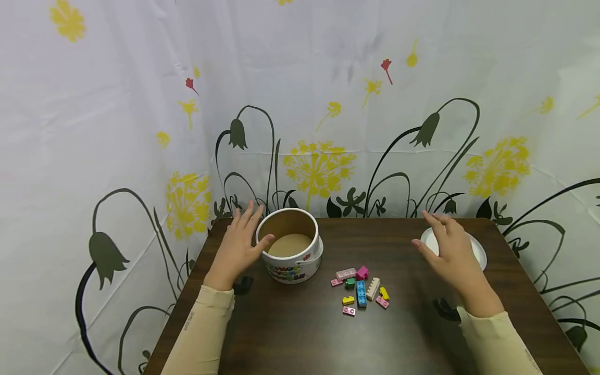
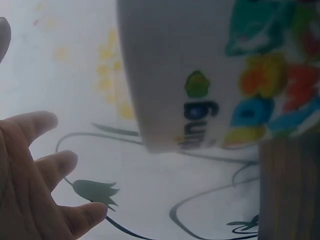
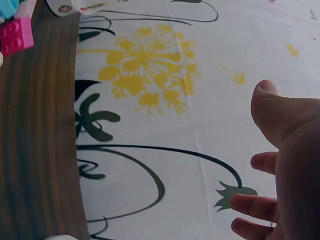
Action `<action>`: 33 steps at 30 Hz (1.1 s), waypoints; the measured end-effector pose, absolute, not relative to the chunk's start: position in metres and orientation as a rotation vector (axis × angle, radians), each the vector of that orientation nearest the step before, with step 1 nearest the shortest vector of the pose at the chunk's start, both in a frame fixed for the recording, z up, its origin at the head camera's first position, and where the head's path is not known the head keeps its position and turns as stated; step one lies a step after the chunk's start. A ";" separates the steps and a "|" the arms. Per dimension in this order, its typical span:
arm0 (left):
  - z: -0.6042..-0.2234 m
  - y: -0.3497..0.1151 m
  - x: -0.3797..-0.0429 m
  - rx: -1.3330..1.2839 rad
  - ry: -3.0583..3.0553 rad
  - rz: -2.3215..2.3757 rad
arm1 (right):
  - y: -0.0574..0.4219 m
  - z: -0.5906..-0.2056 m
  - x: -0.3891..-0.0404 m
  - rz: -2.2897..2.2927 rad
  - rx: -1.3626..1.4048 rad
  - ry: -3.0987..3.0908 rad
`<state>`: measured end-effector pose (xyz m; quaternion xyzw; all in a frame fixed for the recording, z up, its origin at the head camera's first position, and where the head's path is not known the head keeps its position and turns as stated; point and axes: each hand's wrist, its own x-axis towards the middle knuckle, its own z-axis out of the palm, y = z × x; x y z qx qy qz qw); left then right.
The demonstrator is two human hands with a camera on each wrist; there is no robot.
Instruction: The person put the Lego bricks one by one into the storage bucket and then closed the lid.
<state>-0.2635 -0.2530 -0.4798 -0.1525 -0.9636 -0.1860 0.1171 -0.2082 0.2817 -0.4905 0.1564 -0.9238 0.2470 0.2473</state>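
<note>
My left hand (image 1: pixel 239 250) is raised beside the left rim of a white bucket (image 1: pixel 292 268), fingers spread and holding nothing. The bucket has no lid on it and carries bright printed letters; in the left wrist view its wall (image 2: pixel 170 75) stands to the right of my fingers. My right hand (image 1: pixel 450 255) hovers in front of a white round plate or lid (image 1: pixel 479 251), partly covering it in the head view, with its fingers extended. Between the hands lie loose toy bricks: a blue one (image 1: pixel 361 294), a cream one (image 1: pixel 373 288), a magenta one (image 1: pixel 362 273) and several smaller ones.
The dark brown wooden table (image 1: pixel 304 333) ends at a back edge close behind the bucket and the white disc. A white curtain (image 1: pixel 300 78) printed with flowers hangs behind and beside it. The bucket's handle (image 1: pixel 311 260) hangs down on its front right side.
</note>
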 end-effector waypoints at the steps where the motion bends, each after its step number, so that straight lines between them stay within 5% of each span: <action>1: -0.480 -0.253 -0.263 -0.448 -2.822 -0.563 | 0.279 -0.494 -0.207 0.698 0.436 -2.506; 33: -0.530 -0.242 -0.255 -0.392 -2.827 -1.199 | 0.186 -0.627 -0.179 2.196 0.569 -2.498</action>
